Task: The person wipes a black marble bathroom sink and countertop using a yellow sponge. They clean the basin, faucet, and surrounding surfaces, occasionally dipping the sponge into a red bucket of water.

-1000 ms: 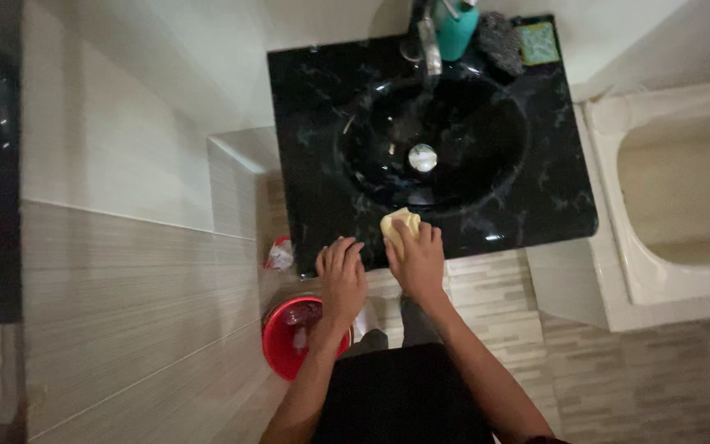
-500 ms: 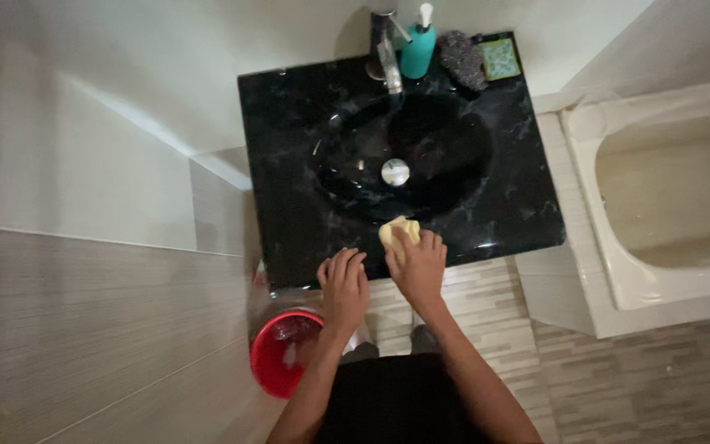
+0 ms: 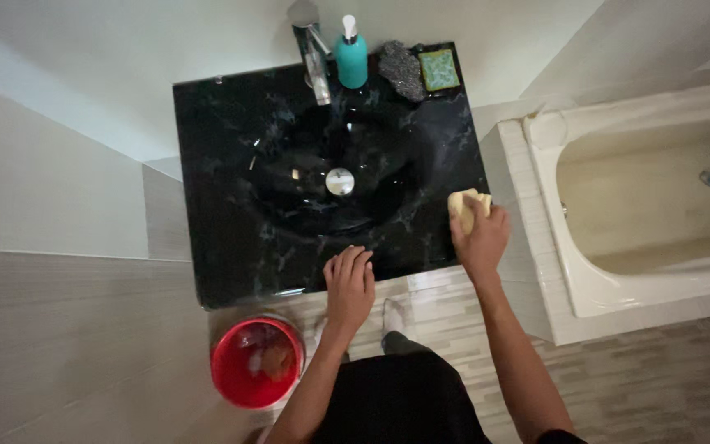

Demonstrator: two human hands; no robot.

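The yellow sponge point(image 3: 463, 206) is sitting on the right edge of the black marbled sink top point(image 3: 223, 247), and the right hand point(image 3: 480, 238) is gripping it from above, fingers wrapped over it, pressing it down near the right front corner. The left hand point(image 3: 349, 284) is resting flat and open on the front edge, holding nothing, just bracing.

What I'd worry about: the sponge is right at the lip, so it's looking like one hard push could send it off the side into the gap by the white bathtub point(image 3: 643, 214). The glossy top is probably slick too, so the bracing hand could slide.

Packages along the back edge: a teal pump bottle point(image 3: 352, 56) with a white pump is standing upright just beside the chrome faucet point(image 3: 312, 51). Next to it a dark grey scrubby lump point(image 3: 402, 71), then a small square green pad point(image 3: 439, 70) at the back right corner. Labels are too small to make out.

Down on the floor, a red bucket point(image 3: 256, 362) is standing below the front left corner.
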